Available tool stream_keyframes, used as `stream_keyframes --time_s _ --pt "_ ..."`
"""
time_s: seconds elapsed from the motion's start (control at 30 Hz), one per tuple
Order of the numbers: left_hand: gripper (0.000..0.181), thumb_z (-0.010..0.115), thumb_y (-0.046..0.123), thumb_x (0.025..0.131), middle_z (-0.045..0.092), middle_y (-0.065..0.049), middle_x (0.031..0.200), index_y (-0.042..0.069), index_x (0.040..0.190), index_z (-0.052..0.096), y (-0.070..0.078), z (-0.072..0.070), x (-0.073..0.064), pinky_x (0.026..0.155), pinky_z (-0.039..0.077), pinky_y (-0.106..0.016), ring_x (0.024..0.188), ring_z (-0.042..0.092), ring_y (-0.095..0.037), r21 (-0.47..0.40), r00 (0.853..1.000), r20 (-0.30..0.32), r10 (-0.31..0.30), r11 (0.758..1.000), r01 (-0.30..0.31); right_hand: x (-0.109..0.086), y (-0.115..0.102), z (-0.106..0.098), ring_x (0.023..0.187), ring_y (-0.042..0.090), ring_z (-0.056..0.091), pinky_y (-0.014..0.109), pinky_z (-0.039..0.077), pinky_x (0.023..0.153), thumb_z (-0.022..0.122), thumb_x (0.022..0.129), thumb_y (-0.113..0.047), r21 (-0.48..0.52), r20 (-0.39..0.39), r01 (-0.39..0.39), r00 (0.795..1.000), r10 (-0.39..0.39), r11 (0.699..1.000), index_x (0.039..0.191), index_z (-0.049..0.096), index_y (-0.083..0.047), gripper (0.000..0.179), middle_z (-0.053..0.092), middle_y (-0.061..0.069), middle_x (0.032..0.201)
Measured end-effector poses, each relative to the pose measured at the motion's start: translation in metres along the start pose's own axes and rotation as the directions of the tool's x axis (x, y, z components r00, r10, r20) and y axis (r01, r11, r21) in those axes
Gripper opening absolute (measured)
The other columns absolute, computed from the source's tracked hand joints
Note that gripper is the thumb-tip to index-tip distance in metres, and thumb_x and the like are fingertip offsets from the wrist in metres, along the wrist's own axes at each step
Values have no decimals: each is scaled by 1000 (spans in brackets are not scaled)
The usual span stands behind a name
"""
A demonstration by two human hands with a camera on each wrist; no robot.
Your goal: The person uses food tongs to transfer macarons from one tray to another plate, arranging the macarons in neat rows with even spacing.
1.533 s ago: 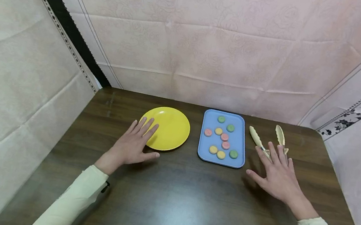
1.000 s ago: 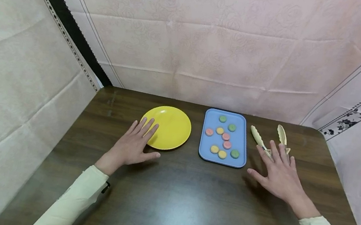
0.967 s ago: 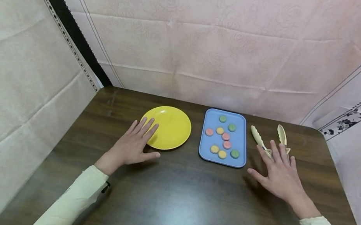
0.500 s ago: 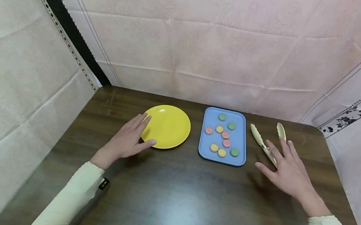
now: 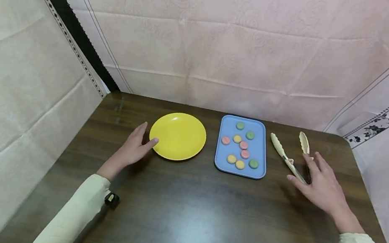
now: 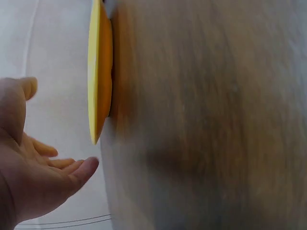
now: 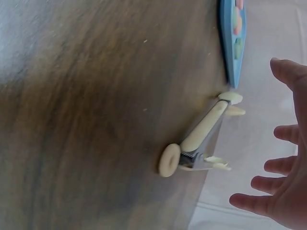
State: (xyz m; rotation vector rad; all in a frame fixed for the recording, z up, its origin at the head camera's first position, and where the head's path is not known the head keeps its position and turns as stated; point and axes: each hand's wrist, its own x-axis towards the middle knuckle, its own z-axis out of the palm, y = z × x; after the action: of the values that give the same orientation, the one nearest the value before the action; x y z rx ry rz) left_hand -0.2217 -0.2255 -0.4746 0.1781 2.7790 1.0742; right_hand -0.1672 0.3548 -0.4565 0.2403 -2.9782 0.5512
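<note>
We see a round, glossy yellow plate (image 5: 179, 134) on the brown table (image 5: 179, 217) just beside the left hand (image 5: 133, 148), and tongs (image 5: 285, 157), cream-tipped, their metal arms spread in a V, partly hidden by the right hand (image 5: 325, 191). Both hands grasp nothing, fingers loose.

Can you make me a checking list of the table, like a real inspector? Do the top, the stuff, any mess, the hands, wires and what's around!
Surface: dark wood-grain table, with a shiny glare patch.
Job's things: yellow plate; blue tray holding three green discs, three pink discs and three yellow discs; tongs lying spread.
Clutter: nothing seen.
Grippers: bare hands, holding nothing. Left hand by the plate's near-left edge; right hand above the tongs, apart from them in the right wrist view.
Cables: nothing seen.
Surroundings: pale creased cloth behind and at both sides.
</note>
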Motion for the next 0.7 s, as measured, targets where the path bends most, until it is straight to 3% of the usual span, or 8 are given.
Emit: stream_keyframes --time_s 0.17,0.27,0.43,0.6,0.7 --pt "92 49 58 104 12 -24 167 7 165 2 -4 4 3 116 31 -60 147 35 -40 -121 994 -3 -106 987 105 0 10 5 138 63 27 80 27 99 69 90 -62 -2 11 -63 998 63 998 159 30 -1 100 21 37 160" --pt "92 51 55 104 20 -24 165 5 164 3 -8 8 5 112 39 -57 141 44 -38 -180 992 -4 -123 976 121 -1 15 8 135 64 30 80 29 97 70 89 -63 5 -4 -88 996 88 996 159 30 -1 101 24 39 157" --pt "94 57 48 103 25 -21 165 8 165 -1 -15 14 7 107 46 -52 128 58 -38 -339 990 38 -134 931 139 -2 21 11 128 65 35 79 32 94 70 89 -63 10 -13 -133 991 133 991 159 26 1 105 31 42 150" --pt "97 68 36 100 32 -20 163 9 165 0 -14 17 9 105 48 -48 124 61 -35 -453 988 78 -136 878 157 -3 27 14 122 67 36 79 34 90 67 89 -66 -2 20 -196 980 196 981 160 18 3 111 31 47 143" --pt "99 73 30 97 36 -19 161 6 165 4 -16 18 9 106 48 -45 128 59 -33 -473 989 83 -125 869 149 -2 28 16 120 67 36 78 35 90 65 89 -69 -9 42 -227 973 227 974 160 15 6 115 31 48 140"
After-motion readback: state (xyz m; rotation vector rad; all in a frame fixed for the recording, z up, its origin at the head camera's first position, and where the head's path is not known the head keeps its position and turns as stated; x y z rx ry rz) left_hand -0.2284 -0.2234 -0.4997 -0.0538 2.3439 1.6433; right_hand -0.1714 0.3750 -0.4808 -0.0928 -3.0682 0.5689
